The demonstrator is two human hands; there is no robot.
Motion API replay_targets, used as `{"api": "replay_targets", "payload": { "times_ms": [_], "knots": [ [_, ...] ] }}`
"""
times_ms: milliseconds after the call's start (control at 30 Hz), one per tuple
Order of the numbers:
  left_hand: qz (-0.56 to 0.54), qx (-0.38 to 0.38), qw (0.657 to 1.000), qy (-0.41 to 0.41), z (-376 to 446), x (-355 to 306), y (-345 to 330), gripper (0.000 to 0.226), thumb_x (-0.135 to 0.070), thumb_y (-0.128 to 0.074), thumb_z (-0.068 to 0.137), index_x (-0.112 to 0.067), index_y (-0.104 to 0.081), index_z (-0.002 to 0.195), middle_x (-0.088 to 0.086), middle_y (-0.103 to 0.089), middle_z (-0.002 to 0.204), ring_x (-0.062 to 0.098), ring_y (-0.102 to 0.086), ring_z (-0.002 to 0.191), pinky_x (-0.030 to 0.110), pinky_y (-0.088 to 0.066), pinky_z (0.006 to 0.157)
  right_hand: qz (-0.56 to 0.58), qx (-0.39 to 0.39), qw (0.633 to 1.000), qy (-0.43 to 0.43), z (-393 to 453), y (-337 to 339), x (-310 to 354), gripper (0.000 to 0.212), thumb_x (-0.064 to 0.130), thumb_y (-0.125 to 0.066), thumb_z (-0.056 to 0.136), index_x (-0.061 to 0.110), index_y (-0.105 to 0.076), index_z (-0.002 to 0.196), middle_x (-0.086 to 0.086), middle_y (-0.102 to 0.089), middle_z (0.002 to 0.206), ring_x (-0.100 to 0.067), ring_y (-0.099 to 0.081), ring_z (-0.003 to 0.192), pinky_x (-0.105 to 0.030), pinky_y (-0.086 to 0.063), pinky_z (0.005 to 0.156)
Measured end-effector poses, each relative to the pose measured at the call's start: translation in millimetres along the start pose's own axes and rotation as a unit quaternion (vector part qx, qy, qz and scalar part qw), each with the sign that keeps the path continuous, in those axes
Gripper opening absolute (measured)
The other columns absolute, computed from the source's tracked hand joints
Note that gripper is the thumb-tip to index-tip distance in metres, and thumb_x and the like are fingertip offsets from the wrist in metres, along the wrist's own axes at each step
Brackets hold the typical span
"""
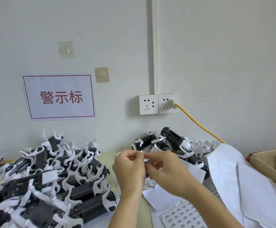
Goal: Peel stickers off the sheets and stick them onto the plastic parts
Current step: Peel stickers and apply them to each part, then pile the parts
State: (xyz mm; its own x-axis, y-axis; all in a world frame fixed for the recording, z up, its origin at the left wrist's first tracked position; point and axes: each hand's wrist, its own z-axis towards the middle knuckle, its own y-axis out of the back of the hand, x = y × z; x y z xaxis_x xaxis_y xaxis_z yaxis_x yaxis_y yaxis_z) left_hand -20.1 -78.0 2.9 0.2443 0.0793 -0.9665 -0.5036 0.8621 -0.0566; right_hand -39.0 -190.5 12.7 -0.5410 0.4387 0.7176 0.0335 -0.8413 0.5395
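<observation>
Left hand (128, 168) pinching small white sticker (139, 155)

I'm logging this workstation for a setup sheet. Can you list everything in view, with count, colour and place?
plastic parts: two piles, black and white, left pile and far pile
sticker sheet: one with printed stickers, white, bottom centre
backing sheets: several, white, right
cardboard box: one, brown, right edge
sign: one, white with red characters, wall
adhesive hooks: two, clear, wall
sockets: two, white, wall
cable: one, yellow, plugged in
left hand: pinching something small, centre
right hand: pinching it too
</observation>
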Motion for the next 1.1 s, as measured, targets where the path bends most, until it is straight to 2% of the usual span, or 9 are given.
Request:
{"api": "replay_targets", "payload": {
  "times_ms": [167,400,567,700,833,900,967,1033,1100],
  "knots": [
    [-0.013,-0.013,1.0,0.009,0.4,-0.3,0.5,0.016,-0.008,-0.067,0.082,-0.015,-0.071,0.069,0.002,-0.072,0.065,0.025,-0.071,0.067,0.042,-0.06,0.067,0.031,-0.001,1.0,-0.001,-0.2,-3.8,-1.7,0.041,0.004,-0.048,0.086,0.031,-0.071,0.105,-0.01,-0.067,0.079,-0.029,-0.047,0.061,-0.03,-0.041,0.058],
    [-0.059,0.002,0.997,0.041,-0.7,-2.9,-0.2,0.015,-0.004,-0.065,0.085,-0.011,-0.074,0.075,0.004,-0.073,0.066,0.026,-0.073,0.068,0.042,-0.061,0.067,0.102,0.015,0.995,-0.016,1.1,-5.0,-0.9,0.049,0.002,-0.048,0.082,0.035,-0.071,0.109,0.0,-0.072,0.08,-0.02,-0.051,0.066,-0.038,-0.046,0.066],
    [-0.097,0.023,0.993,0.062,-0.4,-5.6,2.7,0.019,-0.007,-0.062,0.088,-0.011,-0.075,0.075,0.005,-0.073,0.066,0.022,-0.07,0.059,0.029,-0.05,0.048,0.117,0.011,0.993,-0.013,1.5,-5.0,-0.3,0.056,0.004,-0.049,0.083,0.049,-0.068,0.11,0.001,-0.072,0.082,-0.016,-0.067,0.073,-0.028,-0.053,0.069],
    [-0.135,0.087,0.984,0.071,-2.3,-11.1,4.0,0.025,-0.013,-0.064,0.09,-0.012,-0.076,0.068,0.009,-0.074,0.074,0.023,-0.068,0.059,0.028,-0.046,0.042,0.126,0.005,0.992,-0.019,-0.2,-1.8,1.6,0.046,-0.003,-0.046,0.085,0.031,-0.068,0.108,0.003,-0.071,0.079,-0.005,-0.064,0.062,-0.016,-0.045,0.059],
    [-0.062,0.146,0.987,0.0,-3.9,-6.5,1.1,0.029,-0.005,-0.058,0.091,-0.02,-0.08,0.079,-0.004,-0.076,0.08,0.012,-0.07,0.07,0.025,-0.057,0.058,0.093,-0.078,0.991,-0.056,0.9,0.3,-3.4,0.034,0.003,-0.048,0.092,0.026,-0.07,0.103,-0.006,-0.069,0.076,-0.008,-0.063,0.059,-0.037,-0.052,0.061],
    [0.007,0.147,0.987,-0.068,-4.2,-3.4,1.1,0.03,-0.004,-0.058,0.09,-0.025,-0.078,0.087,-0.011,-0.075,0.082,-0.003,-0.067,0.077,0.008,-0.049,0.066,0.067,-0.151,0.981,-0.097,2.9,3.1,-10.0,0.027,0.011,-0.054,0.094,0.032,-0.069,0.102,0.0,-0.069,0.078,-0.01,-0.064,0.059,-0.029,-0.054,0.058],
    [0.112,0.128,0.974,-0.149,-2.1,-1.8,2.9,0.027,-0.004,-0.059,0.088,-0.025,-0.073,0.1,-0.015,-0.071,0.091,-0.005,-0.062,0.092,0.002,-0.041,0.073,0.063,-0.202,0.969,-0.13,3.6,7.8,-16.7,0.019,0.018,-0.055,0.095,0.033,-0.064,0.099,0.004,-0.067,0.08,-0.009,-0.066,0.06,-0.017,-0.045,0.051],
    [0.227,0.116,0.947,-0.198,2.9,1.4,6.6,0.033,-0.008,-0.057,0.088,-0.026,-0.067,0.115,-0.016,-0.065,0.106,0.004,-0.056,0.108,0.014,-0.041,0.088,0.097,-0.227,0.956,-0.161,4.6,13.7,-22.1,0.014,0.018,-0.053,0.095,0.031,-0.059,0.097,0.003,-0.067,0.08,-0.008,-0.065,0.056,-0.015,-0.042,0.046],
    [0.323,0.119,0.92,-0.187,8.1,3.6,12.6,0.039,-0.013,-0.054,0.087,-0.031,-0.057,0.122,-0.016,-0.059,0.113,0.011,-0.047,0.117,0.033,-0.039,0.098,0.122,-0.231,0.946,-0.191,5.2,19.3,-26.0,0.012,0.016,-0.052,0.096,0.028,-0.056,0.097,-0.001,-0.066,0.081,-0.006,-0.062,0.051,-0.018,-0.042,0.047]
  ]
}}
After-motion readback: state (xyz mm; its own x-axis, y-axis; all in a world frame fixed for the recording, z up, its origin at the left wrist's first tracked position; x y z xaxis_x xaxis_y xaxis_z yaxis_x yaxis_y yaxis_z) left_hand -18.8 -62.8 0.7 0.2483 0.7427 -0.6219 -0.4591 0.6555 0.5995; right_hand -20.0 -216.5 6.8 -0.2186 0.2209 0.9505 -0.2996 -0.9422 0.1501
